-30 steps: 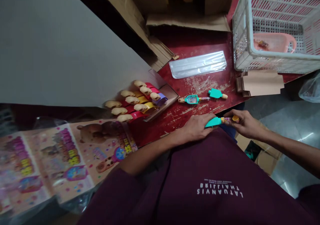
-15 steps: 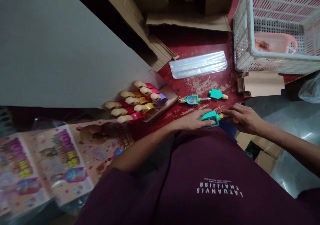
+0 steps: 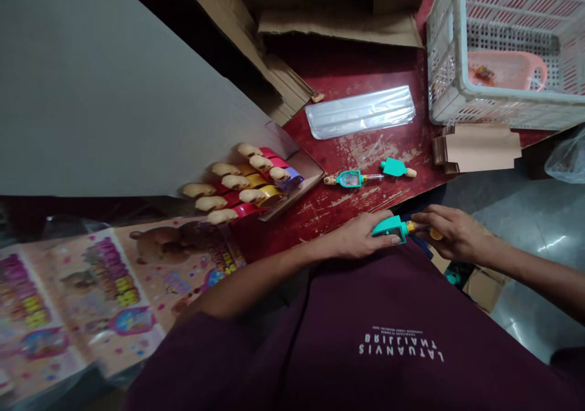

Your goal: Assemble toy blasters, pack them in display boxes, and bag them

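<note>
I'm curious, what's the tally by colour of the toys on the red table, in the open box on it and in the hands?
Teal toys: 3
Yellow toys: 3
Purple toy: 1
Red or pink toys: 5
Total visible: 12

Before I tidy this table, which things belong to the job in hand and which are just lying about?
In the job, it seems:
- teal toy, in the left hand's grip
- tube, at the right hand
- two similar toys on the table, probably

Probably just lying about:
- clear bags
- flat cardboard
- crate
- pink tub
</note>
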A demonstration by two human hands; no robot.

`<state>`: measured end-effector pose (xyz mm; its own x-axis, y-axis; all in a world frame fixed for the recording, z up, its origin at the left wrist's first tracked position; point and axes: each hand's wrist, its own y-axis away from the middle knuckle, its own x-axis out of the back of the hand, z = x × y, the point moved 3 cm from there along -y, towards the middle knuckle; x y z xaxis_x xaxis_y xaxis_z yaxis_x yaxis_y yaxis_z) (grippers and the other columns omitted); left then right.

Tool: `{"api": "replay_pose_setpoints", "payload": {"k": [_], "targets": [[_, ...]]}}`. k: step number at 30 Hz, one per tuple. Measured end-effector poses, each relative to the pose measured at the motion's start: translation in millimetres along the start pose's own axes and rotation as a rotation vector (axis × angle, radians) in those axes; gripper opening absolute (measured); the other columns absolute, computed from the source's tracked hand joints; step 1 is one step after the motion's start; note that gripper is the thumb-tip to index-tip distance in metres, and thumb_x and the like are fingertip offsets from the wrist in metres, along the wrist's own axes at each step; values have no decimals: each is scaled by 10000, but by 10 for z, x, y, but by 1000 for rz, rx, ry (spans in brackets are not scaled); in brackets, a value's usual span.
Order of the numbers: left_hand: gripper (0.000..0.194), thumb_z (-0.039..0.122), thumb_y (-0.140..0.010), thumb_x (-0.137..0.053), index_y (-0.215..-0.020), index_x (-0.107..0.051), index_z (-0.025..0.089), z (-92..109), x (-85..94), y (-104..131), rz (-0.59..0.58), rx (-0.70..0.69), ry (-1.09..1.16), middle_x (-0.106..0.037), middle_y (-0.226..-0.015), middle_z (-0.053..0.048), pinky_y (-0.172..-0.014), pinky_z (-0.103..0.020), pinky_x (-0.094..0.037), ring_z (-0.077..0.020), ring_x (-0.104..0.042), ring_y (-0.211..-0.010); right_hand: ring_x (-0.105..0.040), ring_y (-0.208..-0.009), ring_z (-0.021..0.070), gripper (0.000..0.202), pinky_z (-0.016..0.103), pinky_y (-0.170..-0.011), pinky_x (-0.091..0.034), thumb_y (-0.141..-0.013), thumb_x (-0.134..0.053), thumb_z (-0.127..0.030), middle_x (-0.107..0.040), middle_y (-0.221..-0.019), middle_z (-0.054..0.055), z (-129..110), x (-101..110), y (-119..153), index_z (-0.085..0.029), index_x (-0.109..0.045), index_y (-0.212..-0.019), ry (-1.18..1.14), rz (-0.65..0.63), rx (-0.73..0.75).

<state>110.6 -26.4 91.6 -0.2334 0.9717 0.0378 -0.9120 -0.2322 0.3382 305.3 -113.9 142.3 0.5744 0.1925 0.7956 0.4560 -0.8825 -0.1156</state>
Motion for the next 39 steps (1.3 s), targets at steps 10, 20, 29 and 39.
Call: {"api": "replay_pose_setpoints", "payload": {"k": [10, 20, 29, 39], "targets": [[371, 331, -956, -556, -1293, -572, 175, -31, -174, 48, 40, -10, -858, -682, -1145, -127, -744, -367, -541, -286, -681, -995, -494, -531, 106, 332, 245, -490, -392, -887, -671, -476, -631, -654, 5, 217, -276, 25, -145, -695, -908, -651, -217, -782], [340, 442, -939, -583, -1141, -639, 173, -180, 142, -125, 94, -42, -405, -714, -950, -44, -739, -299, -504, -187, -661, -822, -650, -913, 218, 282, 358, -769, -541, -990, -547, -342, -706, -1040, 123, 324, -248, -33, -173, -658, -1186, -63, -3, -190], [378, 338, -918, -598, -1262, -605, 180, -240, -56, -135, 151, -54, -619, -723, -1176, -101, -878, -373, -534, -256, -697, -1039, -621, -685, 160, 219, 279, -619, -451, -996, -559, -350, -702, -857, 83, 309, -290, 21, -156, -655, -1029, -120, 2, -215], [543, 392, -985, -520, -1495, -467, 212, -536, 629, -447, 397, 200, -995, -593, -1339, -178, -885, -385, -488, -322, -639, -1124, -621, -1095, 290, 425, 445, -969, -502, -937, -580, -369, -677, -1229, 149, 1203, -561, -338, -171, -630, -1309, -65, 144, -505]]}}
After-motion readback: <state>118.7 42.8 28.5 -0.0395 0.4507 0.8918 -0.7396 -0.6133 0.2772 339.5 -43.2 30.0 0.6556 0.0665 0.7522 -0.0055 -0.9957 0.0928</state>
